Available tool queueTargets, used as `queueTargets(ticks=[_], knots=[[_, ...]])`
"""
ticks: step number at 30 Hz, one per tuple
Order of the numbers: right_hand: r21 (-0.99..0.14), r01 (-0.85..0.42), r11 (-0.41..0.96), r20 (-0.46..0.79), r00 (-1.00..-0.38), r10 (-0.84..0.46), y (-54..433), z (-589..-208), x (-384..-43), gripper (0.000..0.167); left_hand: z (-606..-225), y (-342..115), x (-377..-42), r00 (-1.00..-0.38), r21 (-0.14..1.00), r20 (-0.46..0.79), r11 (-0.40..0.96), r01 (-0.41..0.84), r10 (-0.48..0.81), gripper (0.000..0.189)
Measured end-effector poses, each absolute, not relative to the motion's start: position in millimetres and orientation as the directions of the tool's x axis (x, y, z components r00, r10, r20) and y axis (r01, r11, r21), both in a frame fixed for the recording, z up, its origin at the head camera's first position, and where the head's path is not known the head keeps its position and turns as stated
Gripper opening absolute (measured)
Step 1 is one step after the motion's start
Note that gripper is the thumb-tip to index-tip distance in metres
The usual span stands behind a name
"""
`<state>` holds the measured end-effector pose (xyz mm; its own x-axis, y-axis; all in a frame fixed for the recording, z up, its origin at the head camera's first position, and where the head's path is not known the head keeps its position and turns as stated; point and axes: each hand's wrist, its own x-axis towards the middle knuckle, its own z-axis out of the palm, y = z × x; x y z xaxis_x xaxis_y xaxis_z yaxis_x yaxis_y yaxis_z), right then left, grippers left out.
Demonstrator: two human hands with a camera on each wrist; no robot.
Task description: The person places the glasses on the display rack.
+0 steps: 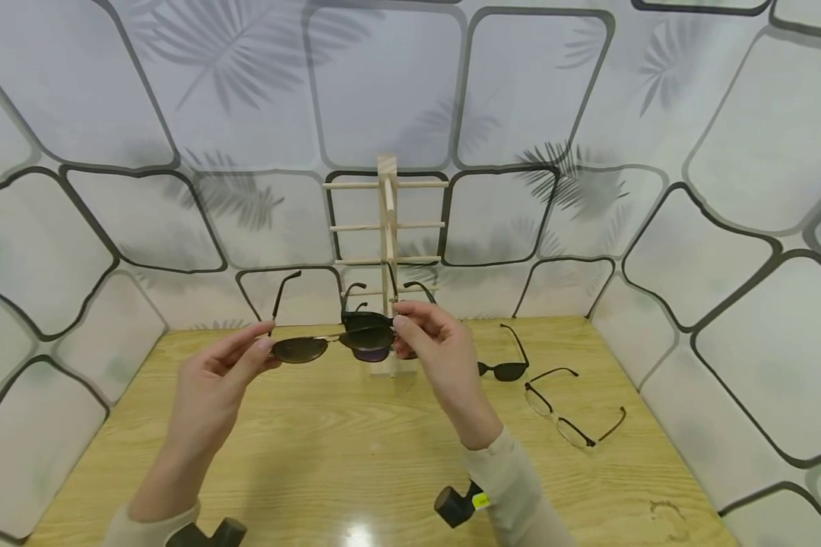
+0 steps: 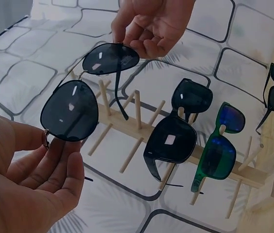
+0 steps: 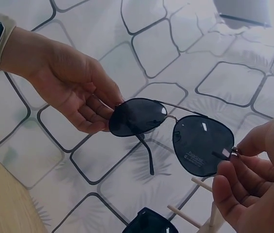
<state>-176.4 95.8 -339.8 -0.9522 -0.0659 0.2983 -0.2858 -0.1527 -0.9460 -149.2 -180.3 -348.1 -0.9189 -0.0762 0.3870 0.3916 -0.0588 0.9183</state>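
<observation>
Dark aviator sunglasses (image 1: 299,349) with a thin metal frame are held up between both hands, temples unfolded and pointing away. My left hand (image 1: 213,387) pinches the left hinge corner between thumb and fingers. At the other corner, the thumb and fingers of my right hand (image 1: 445,357) pinch the hinge. Both dark lenses show clearly in the right wrist view, the nearer lens (image 3: 203,145) bearing small printed text. Behind them stands a wooden glasses rack (image 1: 387,197) with pegs on both sides. Black sunglasses (image 2: 171,138) and green-framed sunglasses (image 2: 217,155) hang on its lower pegs.
Right of the rack, another pair of dark sunglasses (image 1: 509,371) lies on the wooden table (image 1: 328,456). Clear eyeglasses (image 1: 575,433) with dark brow rims lie nearer, temples open. Patterned fabric walls (image 1: 75,228) enclose the table at the back and sides.
</observation>
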Motion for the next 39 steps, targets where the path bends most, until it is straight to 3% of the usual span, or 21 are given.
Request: queueTargets(ticks=[16, 27, 39], knots=[[-0.935, -0.335, -0.113, 0.333, -0.942, 0.039, 117.7, -337.9, -183.3, 0.024, -339.9, -158.7, -169.9, -0.935, 0.935, 0.355, 0.019, 0.355, -0.014, 0.031], [-0.943, -0.309, -0.119, 0.306, -0.951, 0.046, 127.8, -338.7, -194.5, 0.024, -334.9, -151.1, -183.5, -0.952, 0.938, 0.304, 0.166, 0.304, 0.024, 0.038], [-0.95, -0.284, -0.133, 0.276, -0.958, 0.074, 136.0, -340.1, -205.9, 0.025, -335.0, -139.5, -200.5, -0.944, 0.937, 0.329, 0.115, 0.33, 0.026, 0.037]])
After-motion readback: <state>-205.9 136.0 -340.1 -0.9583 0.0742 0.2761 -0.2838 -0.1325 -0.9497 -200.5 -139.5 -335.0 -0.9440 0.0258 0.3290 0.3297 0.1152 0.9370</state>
